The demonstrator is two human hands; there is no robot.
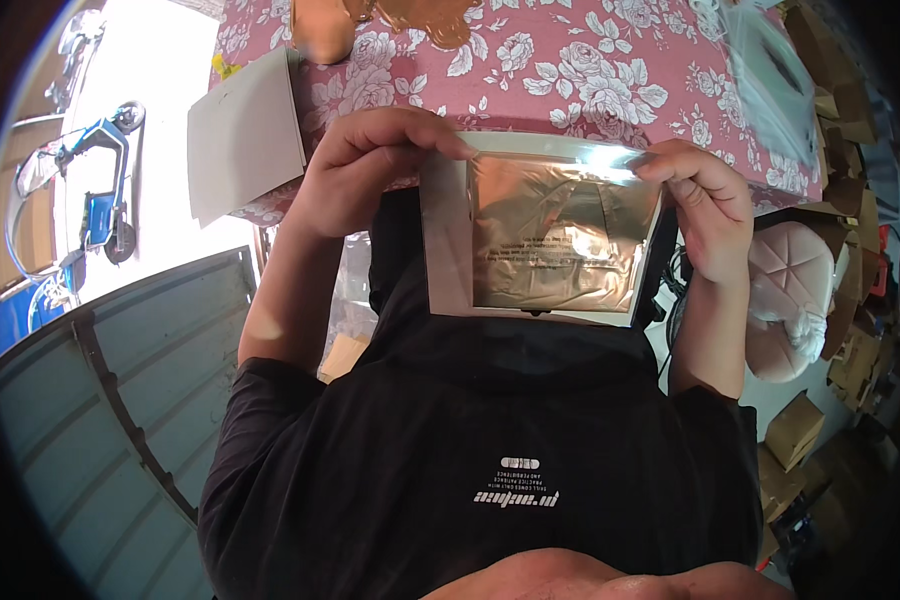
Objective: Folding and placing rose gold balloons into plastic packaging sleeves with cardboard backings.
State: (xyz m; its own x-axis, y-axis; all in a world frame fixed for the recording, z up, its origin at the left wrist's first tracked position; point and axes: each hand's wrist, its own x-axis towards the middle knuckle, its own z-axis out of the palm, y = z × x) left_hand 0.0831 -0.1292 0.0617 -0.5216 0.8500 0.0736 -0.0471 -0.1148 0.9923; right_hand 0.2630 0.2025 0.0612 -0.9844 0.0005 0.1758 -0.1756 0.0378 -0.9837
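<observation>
A flat white card with a shiny gold sheet in clear plastic (555, 240) hangs over my lap, just in front of the table edge. The sheet's plastic is creased and bears small dark print; a bright glare covers its upper right. Pinched at the card's top left corner are the thumb and fingers of my left hand (375, 160). My right hand (705, 205) grips the top right corner in the same way, its fingertips on the clear plastic.
A pink tablecloth with white flowers (530, 90) covers the table. Pale flat boards (245, 145) lie at its left edge, copper-coloured shiny pieces (420, 20) at the far side, clear plastic bags (770, 90) at right. A cushioned stool (792, 295) and cardboard boxes (795, 430) stand to the right.
</observation>
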